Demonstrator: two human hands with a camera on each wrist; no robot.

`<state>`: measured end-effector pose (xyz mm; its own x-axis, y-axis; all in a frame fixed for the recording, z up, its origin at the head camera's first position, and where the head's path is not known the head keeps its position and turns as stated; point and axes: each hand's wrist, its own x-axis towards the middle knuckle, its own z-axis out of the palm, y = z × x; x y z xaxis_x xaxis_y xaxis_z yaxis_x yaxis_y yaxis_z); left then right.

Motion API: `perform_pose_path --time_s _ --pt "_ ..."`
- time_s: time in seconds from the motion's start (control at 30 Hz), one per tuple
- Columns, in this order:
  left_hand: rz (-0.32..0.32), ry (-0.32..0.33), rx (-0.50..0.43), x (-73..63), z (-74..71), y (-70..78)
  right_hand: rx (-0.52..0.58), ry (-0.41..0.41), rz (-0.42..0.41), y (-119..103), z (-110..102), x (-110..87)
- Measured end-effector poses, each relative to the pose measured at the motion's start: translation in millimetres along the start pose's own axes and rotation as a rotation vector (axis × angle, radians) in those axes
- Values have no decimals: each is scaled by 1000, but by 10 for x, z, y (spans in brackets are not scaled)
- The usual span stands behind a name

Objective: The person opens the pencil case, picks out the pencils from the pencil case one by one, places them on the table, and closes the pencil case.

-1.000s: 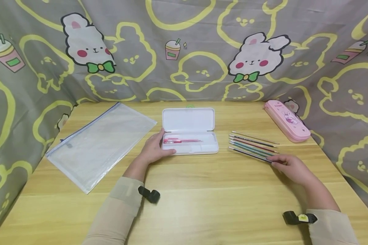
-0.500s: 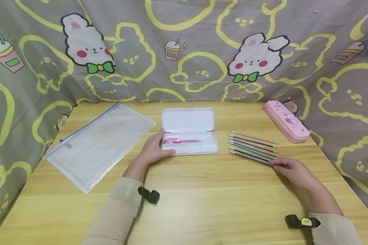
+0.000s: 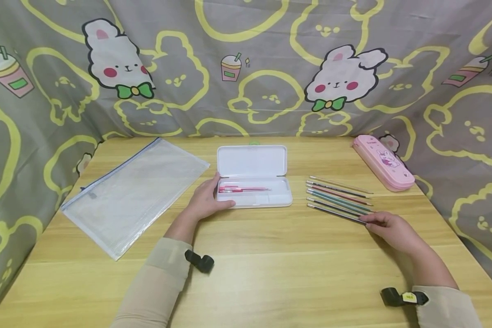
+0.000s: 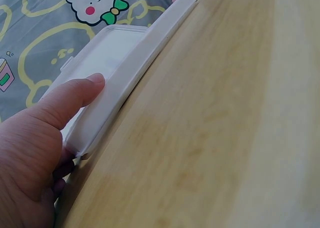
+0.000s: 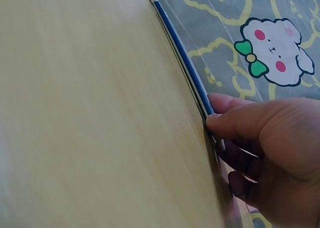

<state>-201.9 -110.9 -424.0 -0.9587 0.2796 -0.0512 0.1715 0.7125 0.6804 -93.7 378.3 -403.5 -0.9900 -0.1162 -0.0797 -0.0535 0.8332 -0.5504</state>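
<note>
At the middle of the table, a white pencil box (image 3: 276,199) lies with its lid (image 3: 252,160) raised. Red pens (image 3: 246,188) rest in its rear compartment. My left hand (image 3: 205,198) grips the box's left end, thumb on the front wall and fingers round the corner, as the left wrist view (image 4: 35,138) also has it. To the right, several pencils (image 3: 339,194) lie side by side, eraser ends towards the box. My right hand (image 3: 393,230) pinches the nearest one, a dark blue pencil (image 5: 182,53), close to its point between thumb and fingers.
A clear zip pouch (image 3: 135,196) with a blue zipper lies flat at the left. A pink pencil case (image 3: 383,161) with a rabbit picture sits at the back right. Patterned cloth (image 3: 270,59) hangs behind the wooden table (image 3: 270,269) and along both sides.
My right hand has drawn the dark blue pencil slightly nearer to me, opening a small gap from the other pencils. The left hand and the pencil box have stayed put.
</note>
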Motion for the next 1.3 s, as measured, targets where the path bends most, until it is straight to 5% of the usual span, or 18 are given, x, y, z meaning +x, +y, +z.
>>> perform_pose_path --time_s 0.73,1.07,1.3 --pt "-6 3 12 -15 -15 -1 37 25 27 -78 -22 100" --pt "-5 -1 5 -13 -19 6 24 23 -44 -500 14 565" --pt "10 5 0 -7 -7 10 139 35 -73 -861 190 1034"
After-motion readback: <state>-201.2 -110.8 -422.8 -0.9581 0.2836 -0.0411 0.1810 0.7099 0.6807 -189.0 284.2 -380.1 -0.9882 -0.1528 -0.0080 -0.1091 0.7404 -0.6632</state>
